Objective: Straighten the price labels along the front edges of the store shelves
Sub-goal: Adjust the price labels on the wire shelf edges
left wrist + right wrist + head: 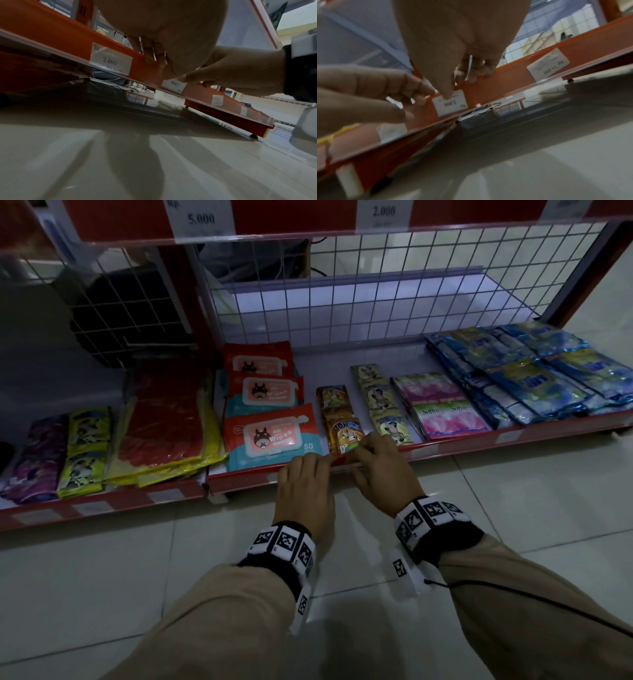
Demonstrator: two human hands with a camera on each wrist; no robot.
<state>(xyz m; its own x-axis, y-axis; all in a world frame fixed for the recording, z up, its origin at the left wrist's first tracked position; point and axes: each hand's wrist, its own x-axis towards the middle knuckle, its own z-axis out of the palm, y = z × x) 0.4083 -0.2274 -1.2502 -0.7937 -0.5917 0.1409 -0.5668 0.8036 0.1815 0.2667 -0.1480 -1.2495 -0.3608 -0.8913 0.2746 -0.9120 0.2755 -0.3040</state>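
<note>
A small white price label (452,106) sits in the clear strip on the red front edge (455,440) of the bottom shelf. In the left wrist view this label (174,84) reads upside down, while the 2.000 label (111,60) beside it reads upright. My right hand (457,86) pinches the label, thumb on its face and fingers curled over the edge. My left hand (161,65) grips the edge just left of it. In the head view the left hand (318,463) and right hand (359,453) hide the label.
Wipes packs (270,433), drink sachets (342,426), pink sachets (445,416), blue sachets (534,374) and red gloves (164,419) lie on the shelf. An 11.000 label (547,65) sits crooked in the strip. Upper shelf edge (308,217) overhangs; tiled floor (102,577) below.
</note>
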